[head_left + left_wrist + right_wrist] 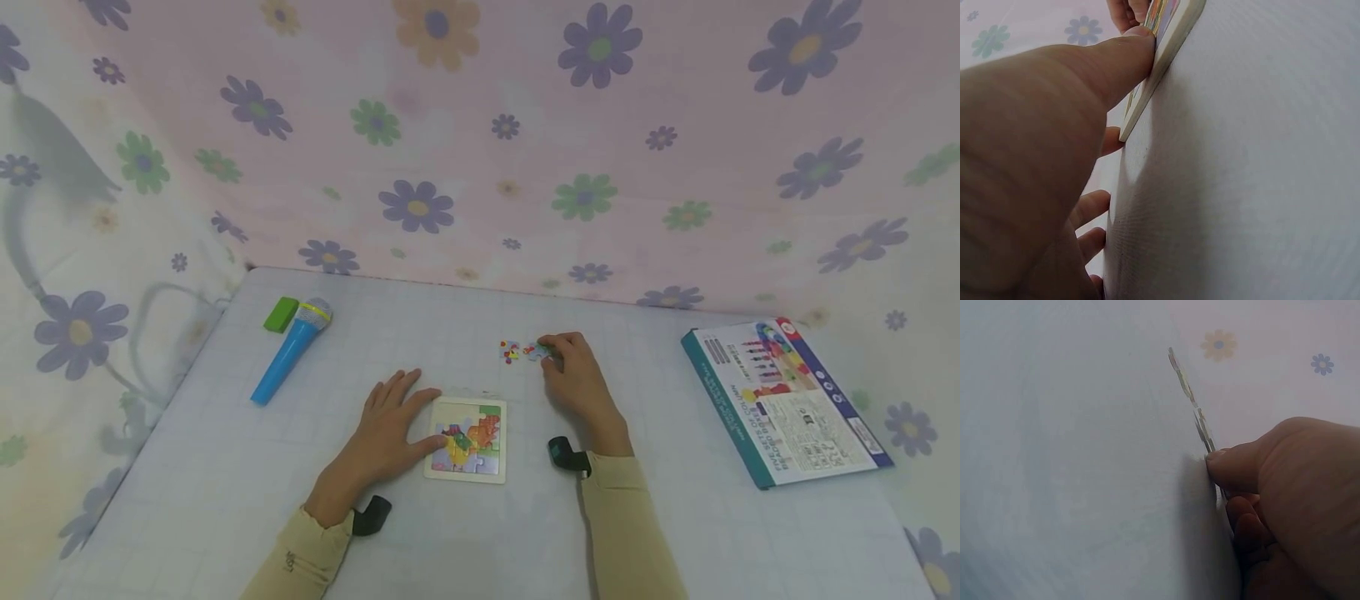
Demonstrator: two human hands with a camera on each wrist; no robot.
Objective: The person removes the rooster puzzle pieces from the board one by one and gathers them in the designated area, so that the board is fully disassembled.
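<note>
A small jigsaw puzzle (467,440) in a pale square frame lies flat on the table, with several pieces forming a colourful picture. My left hand (382,437) is spread at its left side; the thumb rests on the frame's left edge and the index finger touches the upper left corner. In the left wrist view, the thumb (1129,59) lies on top of the frame. Beyond the puzzle, my right hand (583,385) pinches a loose puzzle piece (535,352) at the table surface, partly hiding it. Just left of that lies another loose piece (509,352).
At the left lie a blue toy microphone (288,354) and a green block (281,314). A flat printed box (787,404) with a teal side lies at the right. Flower-patterned cloth (480,150) hangs behind the white table (517,550).
</note>
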